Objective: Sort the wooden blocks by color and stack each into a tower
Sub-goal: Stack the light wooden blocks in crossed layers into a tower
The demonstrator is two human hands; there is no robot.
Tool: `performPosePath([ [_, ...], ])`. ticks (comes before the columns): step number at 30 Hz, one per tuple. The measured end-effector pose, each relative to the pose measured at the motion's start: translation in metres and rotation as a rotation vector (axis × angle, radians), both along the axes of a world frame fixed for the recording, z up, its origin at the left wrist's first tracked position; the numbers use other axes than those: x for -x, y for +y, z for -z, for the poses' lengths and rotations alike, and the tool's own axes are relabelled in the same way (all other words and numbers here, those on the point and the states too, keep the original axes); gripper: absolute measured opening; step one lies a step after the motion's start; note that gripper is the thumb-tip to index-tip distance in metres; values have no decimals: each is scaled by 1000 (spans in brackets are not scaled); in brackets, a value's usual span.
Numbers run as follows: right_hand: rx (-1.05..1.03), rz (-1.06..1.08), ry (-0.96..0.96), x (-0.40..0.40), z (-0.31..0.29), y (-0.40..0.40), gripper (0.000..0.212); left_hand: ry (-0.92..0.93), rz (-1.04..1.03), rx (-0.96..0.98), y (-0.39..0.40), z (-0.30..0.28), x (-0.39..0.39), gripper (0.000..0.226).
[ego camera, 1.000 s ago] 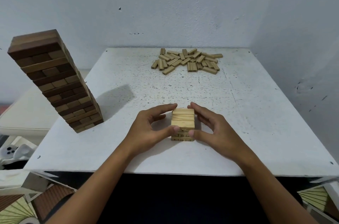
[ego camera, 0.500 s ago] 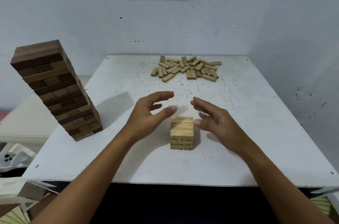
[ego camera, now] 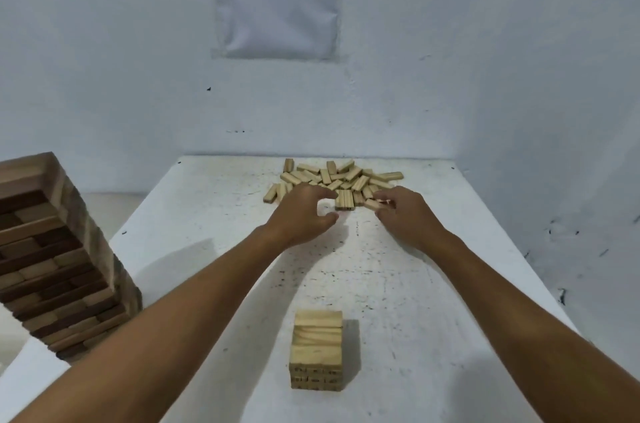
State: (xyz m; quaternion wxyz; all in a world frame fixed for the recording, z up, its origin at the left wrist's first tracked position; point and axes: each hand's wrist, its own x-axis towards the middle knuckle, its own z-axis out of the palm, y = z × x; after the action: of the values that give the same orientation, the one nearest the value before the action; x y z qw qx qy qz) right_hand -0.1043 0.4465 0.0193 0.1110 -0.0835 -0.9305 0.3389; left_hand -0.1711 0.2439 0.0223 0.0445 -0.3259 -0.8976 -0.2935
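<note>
Flanking table (ego camera: 214, 249), dark tower (ego camera: 59, 266), wall paper (ego camera: 277, 6)

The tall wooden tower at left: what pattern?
Mixed dark-brown and light-tan blocks, seen in the head view.

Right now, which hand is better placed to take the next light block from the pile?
Right, probably. The right hand already has its fingers at a loose block on the near edge of the pile. The left hand hovers curled beside it, holding nothing visible.
</note>
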Motion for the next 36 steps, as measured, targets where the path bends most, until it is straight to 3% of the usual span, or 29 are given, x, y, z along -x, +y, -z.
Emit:
performPosePath([
  [6, -436, 9, -97, 15, 17, 1, 40, 237, 128, 376, 26, 16, 23, 48],
  [10, -514, 22, -22, 2, 21, -8, 37, 344, 190, 317, 23, 28, 19, 40],
  [19, -188, -62, -50, -45, 17, -34, 24, 375, 200, 53, -12, 36, -16, 10],
  [24, -12, -183, -110, -57, 14, -51, 30, 330, 218, 13, -41, 29, -47, 9],
  [30, -53, -316, -150, -55, 2, -64, 29, 63, 253, 18, -64, 24, -56, 28],
  [34, -10, -276, -134, -52, 7, -65, 34, -36, 216, 26, -72, 26, -51, 60],
  [36, 19, -270, -109, -52, 8, -66, 28, -76, 199, 64, -73, 25, -46, 71],
])
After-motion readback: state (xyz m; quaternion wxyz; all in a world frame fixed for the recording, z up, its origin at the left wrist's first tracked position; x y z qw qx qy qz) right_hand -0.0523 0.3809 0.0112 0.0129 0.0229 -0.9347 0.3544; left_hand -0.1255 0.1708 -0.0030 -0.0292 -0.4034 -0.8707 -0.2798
